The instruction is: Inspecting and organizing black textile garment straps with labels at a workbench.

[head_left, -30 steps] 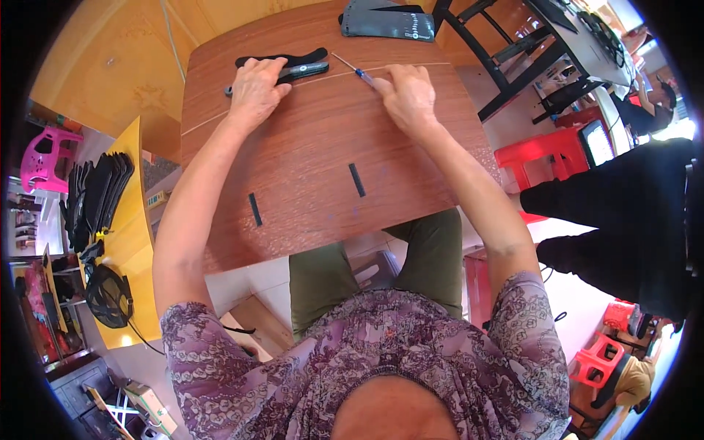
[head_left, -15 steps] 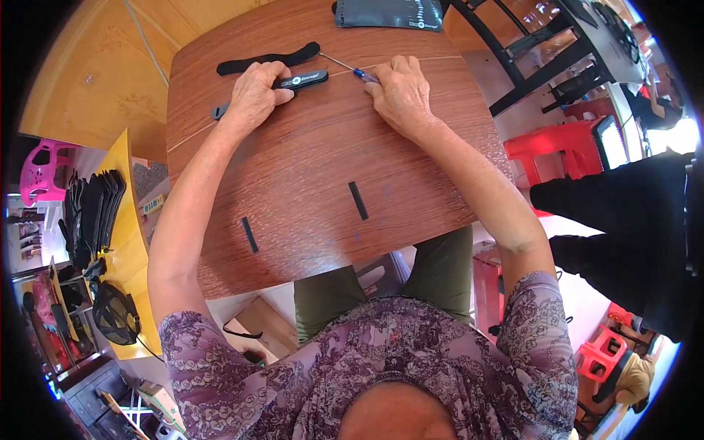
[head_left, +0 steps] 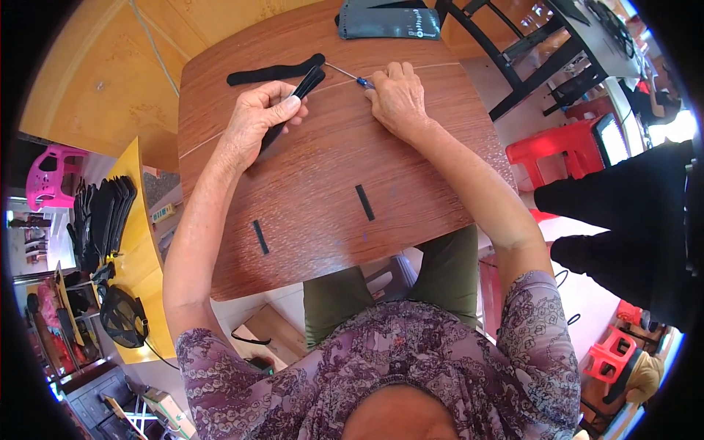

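Observation:
My left hand (head_left: 265, 121) is closed around a flat black strap (head_left: 309, 81), its thumb lying along the top face. The strap is tilted up off the table, its far end pointing away to the right. Just beyond it a long black fabric strip (head_left: 271, 74) lies on the brown wooden table (head_left: 308, 169). My right hand (head_left: 398, 99) rests at the table's far side, fingers closed on a screwdriver (head_left: 362, 81) with a blue handle. Its thin metal shaft points left, the tip close to the fabric strip's rounded end; whether they touch I cannot tell.
Two short black strips (head_left: 364, 202) lie on the near half of the table. Dark printed pouches (head_left: 389, 22) sit at the far edge. To the left, black straps (head_left: 103, 220) hang over a yellow panel. A red stool (head_left: 550, 150) and a person's dark-clothed legs (head_left: 623, 220) are at right.
My left hand has lifted and turned the strap, so its printed face no longer shows. My right hand stays nearly in place with the screwdriver. The whole view has shifted slightly.

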A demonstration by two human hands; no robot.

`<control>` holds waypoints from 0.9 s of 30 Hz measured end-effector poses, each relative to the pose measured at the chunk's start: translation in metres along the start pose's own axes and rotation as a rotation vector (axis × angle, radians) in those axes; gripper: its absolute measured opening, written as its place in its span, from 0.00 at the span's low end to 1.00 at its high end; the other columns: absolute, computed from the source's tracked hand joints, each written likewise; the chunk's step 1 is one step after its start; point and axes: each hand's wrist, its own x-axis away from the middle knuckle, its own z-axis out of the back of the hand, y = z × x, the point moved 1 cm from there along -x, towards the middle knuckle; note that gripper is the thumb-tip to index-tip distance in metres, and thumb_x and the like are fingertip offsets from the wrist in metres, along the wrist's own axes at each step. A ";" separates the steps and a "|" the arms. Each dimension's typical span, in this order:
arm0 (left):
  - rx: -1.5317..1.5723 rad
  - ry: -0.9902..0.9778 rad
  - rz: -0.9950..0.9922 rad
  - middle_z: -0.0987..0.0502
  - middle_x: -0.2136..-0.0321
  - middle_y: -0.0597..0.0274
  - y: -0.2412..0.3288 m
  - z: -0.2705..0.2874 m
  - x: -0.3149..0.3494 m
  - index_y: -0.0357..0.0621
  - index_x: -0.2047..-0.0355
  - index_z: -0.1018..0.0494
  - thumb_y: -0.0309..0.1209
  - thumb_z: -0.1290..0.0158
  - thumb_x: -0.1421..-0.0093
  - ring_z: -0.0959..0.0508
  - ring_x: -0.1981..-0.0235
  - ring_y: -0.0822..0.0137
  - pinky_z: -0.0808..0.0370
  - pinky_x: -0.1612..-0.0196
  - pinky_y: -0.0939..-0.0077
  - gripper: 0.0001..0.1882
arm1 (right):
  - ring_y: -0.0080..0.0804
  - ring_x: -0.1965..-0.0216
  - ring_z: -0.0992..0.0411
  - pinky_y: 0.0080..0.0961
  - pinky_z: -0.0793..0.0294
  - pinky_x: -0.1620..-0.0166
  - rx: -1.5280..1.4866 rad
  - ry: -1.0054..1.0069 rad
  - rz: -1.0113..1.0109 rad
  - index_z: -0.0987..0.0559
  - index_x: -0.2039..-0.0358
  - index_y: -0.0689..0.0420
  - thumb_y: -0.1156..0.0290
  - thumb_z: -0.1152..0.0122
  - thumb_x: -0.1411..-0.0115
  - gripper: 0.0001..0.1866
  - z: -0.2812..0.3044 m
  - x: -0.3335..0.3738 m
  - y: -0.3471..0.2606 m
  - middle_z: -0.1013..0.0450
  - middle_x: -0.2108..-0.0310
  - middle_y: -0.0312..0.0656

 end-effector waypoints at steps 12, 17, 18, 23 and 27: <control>0.136 0.060 -0.136 0.24 0.73 0.64 0.054 -0.033 0.061 0.35 0.58 0.28 0.35 0.44 0.42 0.28 0.74 0.76 0.31 0.69 0.84 0.17 | 0.20 0.71 0.27 0.19 0.28 0.67 -1.289 0.085 -0.288 0.22 0.65 0.65 0.72 0.37 0.48 0.11 0.106 0.025 -0.076 0.24 0.74 0.40; 0.056 0.185 -0.216 0.23 0.74 0.66 0.059 -0.053 0.090 0.36 0.59 0.26 0.32 0.43 0.43 0.29 0.74 0.80 0.33 0.71 0.90 0.14 | 0.17 0.71 0.28 0.17 0.28 0.68 -1.425 0.025 -0.284 0.23 0.66 0.66 0.73 0.38 0.47 0.11 0.137 0.040 -0.104 0.24 0.75 0.37; 0.058 0.184 -0.210 0.23 0.74 0.66 0.060 -0.058 0.095 0.36 0.59 0.26 0.32 0.43 0.43 0.29 0.74 0.80 0.33 0.71 0.90 0.14 | 0.17 0.71 0.28 0.17 0.28 0.69 -1.491 0.010 -0.276 0.22 0.66 0.66 0.73 0.38 0.47 0.10 0.138 0.044 -0.109 0.24 0.75 0.38; 0.427 0.227 -0.002 0.24 0.74 0.60 0.075 -0.068 0.113 0.35 0.62 0.29 0.32 0.49 0.39 0.26 0.78 0.73 0.30 0.77 0.83 0.11 | 0.23 0.72 0.25 0.21 0.26 0.67 -1.323 0.047 -0.214 0.23 0.65 0.68 0.67 0.37 0.48 0.16 0.144 0.054 -0.109 0.23 0.75 0.43; 0.788 0.092 -0.077 0.26 0.67 0.53 0.063 -0.025 0.102 0.33 0.59 0.32 0.32 0.51 0.38 0.27 0.68 0.66 0.29 0.66 0.71 0.13 | 0.28 0.72 0.25 0.26 0.26 0.67 -1.202 0.017 -0.074 0.23 0.67 0.69 0.59 0.36 0.49 0.22 0.139 0.073 -0.124 0.23 0.75 0.48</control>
